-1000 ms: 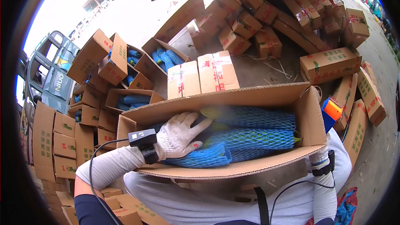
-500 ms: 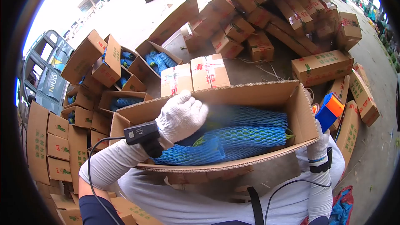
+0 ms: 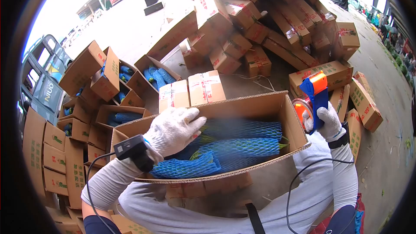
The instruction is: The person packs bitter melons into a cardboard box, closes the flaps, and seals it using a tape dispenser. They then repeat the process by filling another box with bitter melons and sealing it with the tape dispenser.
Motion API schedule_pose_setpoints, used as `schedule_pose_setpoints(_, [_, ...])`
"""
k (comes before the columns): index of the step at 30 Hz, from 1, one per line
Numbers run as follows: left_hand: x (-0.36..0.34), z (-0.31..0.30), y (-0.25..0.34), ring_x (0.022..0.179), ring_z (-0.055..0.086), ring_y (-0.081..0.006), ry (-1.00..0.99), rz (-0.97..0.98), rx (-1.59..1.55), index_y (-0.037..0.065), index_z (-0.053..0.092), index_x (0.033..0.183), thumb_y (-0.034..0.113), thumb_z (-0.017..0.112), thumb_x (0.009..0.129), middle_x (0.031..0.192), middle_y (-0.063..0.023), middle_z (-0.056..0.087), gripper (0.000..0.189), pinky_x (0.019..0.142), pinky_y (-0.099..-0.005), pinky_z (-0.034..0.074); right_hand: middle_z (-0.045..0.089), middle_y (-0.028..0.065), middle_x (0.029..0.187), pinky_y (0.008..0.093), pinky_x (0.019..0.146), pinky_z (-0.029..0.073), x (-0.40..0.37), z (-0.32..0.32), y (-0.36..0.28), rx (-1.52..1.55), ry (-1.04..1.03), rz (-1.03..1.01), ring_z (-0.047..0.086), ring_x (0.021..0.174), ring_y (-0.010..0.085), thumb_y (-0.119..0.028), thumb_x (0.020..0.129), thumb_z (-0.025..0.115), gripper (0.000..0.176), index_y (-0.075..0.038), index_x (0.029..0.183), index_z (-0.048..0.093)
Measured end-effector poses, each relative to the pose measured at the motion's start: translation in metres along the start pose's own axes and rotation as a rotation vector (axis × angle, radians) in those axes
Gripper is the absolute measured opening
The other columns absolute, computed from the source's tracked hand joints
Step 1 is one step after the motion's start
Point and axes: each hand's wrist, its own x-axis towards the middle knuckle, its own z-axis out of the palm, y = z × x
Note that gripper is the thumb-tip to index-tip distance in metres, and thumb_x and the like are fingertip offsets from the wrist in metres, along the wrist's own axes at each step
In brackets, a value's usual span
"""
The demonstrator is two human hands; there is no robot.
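An open cardboard box (image 3: 299,123) rests in front of my lap. Inside it lie several long green vegetables in blue foam mesh sleeves (image 3: 242,147). My gloved left hand (image 3: 173,130) is over the left part of the box, fingers stretched out and apart, with nothing visible in them. At the box's right end, my gloved right hand (image 3: 330,120) grips a blue tape dispenser (image 3: 320,104) with an orange top. A tape roll, partly hidden by the hand, sits on its left side. The dispenser is held upright, just beyond the box's edge.
Two taped cartons (image 3: 205,87) stand right behind the box. A big heap of closed cartons (image 3: 258,60) fills the back. Open boxes of blue-sleeved produce (image 3: 158,77) and stacked cartons (image 3: 55,158) are on the left. More cartons (image 3: 366,104) lie to the right.
My right hand has raised the tape dispenser and turned it upright beside the box's right end. My left hand's fingers have spread from a more curled shape. The whole view has shifted slightly.
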Motion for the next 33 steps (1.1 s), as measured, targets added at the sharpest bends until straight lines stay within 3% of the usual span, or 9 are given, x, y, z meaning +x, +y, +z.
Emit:
schedule_pose_setpoints(3, [-0.05, -0.062, -0.012, 0.08, 0.064, -0.0297, 0.362, -0.237, 0.14, 0.007, 0.068, 0.108, 0.01, 0.073, 0.084, 0.089, -0.0103, 0.064, 0.025, 0.074, -0.0395, 0.052, 0.07, 0.0146, 0.089, 0.0328, 0.063, 0.059, 0.008, 0.011, -0.008, -0.077, -0.093, 0.051, 0.07, 0.067, 0.0212, -0.04, 0.077, 0.085, 0.069, 0.004, 0.123, 0.056])
schedule_pose_setpoints(5, [-0.119, -0.067, -0.035, 0.068, 0.059, -0.0154, 0.647, -0.751, -0.04, 0.005, 0.063, 0.093, 0.007, 0.069, 0.093, 0.079, -0.0046, 0.06, 0.007, 0.064, -0.0287, 0.048, 0.072, 0.0123, 0.084, 0.0317, 0.062, 0.058, 0.017, 0.024, -0.01, -0.157, -0.181, 0.144, 0.07, 0.065, 0.0195, -0.027, 0.077, 0.084, 0.052, 0.006, 0.112, 0.065])
schedule_pose_setpoints(9, [-0.261, -0.035, -0.069, 0.074, 0.049, -0.0047, 0.351, -1.283, -1.029, 0.01, 0.059, 0.098, 0.022, 0.063, 0.102, 0.079, 0.0064, 0.053, 0.014, 0.07, -0.0222, 0.044, 0.073, 0.0093, 0.076, 0.0272, 0.062, 0.057, 0.035, 0.062, -0.015, -0.574, -0.293, 0.388, 0.071, 0.064, 0.0172, -0.02, 0.076, 0.082, 0.035, 0.005, 0.097, 0.073])
schedule_pose_setpoints(15, [-0.223, -0.032, -0.064, 0.078, 0.054, -0.0129, -0.006, -1.115, -1.358, 0.008, 0.059, 0.099, 0.037, 0.067, 0.098, 0.083, 0.0004, 0.058, 0.03, 0.079, -0.029, 0.047, 0.071, 0.0121, 0.077, 0.028, 0.055, 0.057, 0.047, 0.058, 0.011, -0.264, -0.198, 0.308, 0.069, 0.057, 0.0202, -0.038, 0.069, 0.085, 0.061, 0.004, 0.109, 0.066])
schedule_pose_setpoints(18, [-0.161, -0.036, -0.055, 0.081, 0.065, -0.0286, -0.546, -0.819, -0.648, 0.004, 0.065, 0.091, 0.042, 0.069, 0.093, 0.083, -0.0138, 0.066, 0.039, 0.074, -0.0387, 0.049, 0.07, 0.0125, 0.077, 0.0276, 0.054, 0.056, 0.042, 0.064, 0.023, -0.143, -0.138, 0.282, 0.069, 0.056, 0.0214, -0.038, 0.069, 0.085, 0.065, 0.003, 0.114, 0.063])
schedule_pose_setpoints(21, [-0.142, -0.059, -0.061, 0.108, 0.065, -0.036, -0.698, -1.05, -0.739, 0.005, 0.064, 0.115, 0.059, 0.054, 0.096, 0.114, -0.0192, 0.068, 0.058, 0.094, -0.0424, 0.049, 0.071, 0.012, 0.077, 0.0287, 0.056, 0.057, 0.037, 0.083, 0.019, -0.313, -0.164, 0.315, 0.069, 0.06, 0.0197, -0.037, 0.069, 0.084, 0.061, 0.005, 0.109, 0.067])
schedule_pose_setpoints(24, [-0.162, -0.085, -0.039, 0.13, 0.052, -0.042, -0.74, -0.572, -0.692, 0.006, 0.034, 0.154, 0.064, 0.06, 0.09, 0.148, -0.0252, 0.044, 0.091, 0.112, -0.0415, 0.04, 0.071, 0.0118, 0.077, 0.0302, 0.057, 0.057, 0.03, 0.067, 0.032, -0.256, -0.123, 0.263, 0.069, 0.059, 0.0202, -0.043, 0.072, 0.083, 0.063, 0.006, 0.109, 0.065])
schedule_pose_setpoints(28, [-0.128, -0.071, 0.002, 0.101, 0.064, -0.0434, -0.794, -0.483, -0.263, 0.017, 0.036, 0.155, 0.073, 0.066, 0.079, 0.113, -0.0241, 0.052, 0.1, 0.083, -0.0495, 0.057, 0.07, 0.0133, 0.078, 0.031, 0.054, 0.056, 0.036, 0.068, 0.029, -0.273, -0.149, 0.3, 0.068, 0.058, 0.0208, -0.046, 0.073, 0.084, 0.07, 0.006, 0.113, 0.06])
schedule_pose_setpoints(33, [-0.119, -0.065, -0.018, 0.086, 0.072, -0.0327, -0.679, -0.634, -0.293, 0.014, 0.065, 0.123, 0.066, 0.076, 0.072, 0.091, -0.0122, 0.074, 0.074, 0.079, -0.0415, 0.056, 0.071, 0.0138, 0.085, 0.0327, 0.059, 0.058, 0.03, 0.053, 0.041, -0.111, -0.127, 0.149, 0.069, 0.062, 0.0218, -0.051, 0.073, 0.086, 0.084, 0.002, 0.126, 0.051])
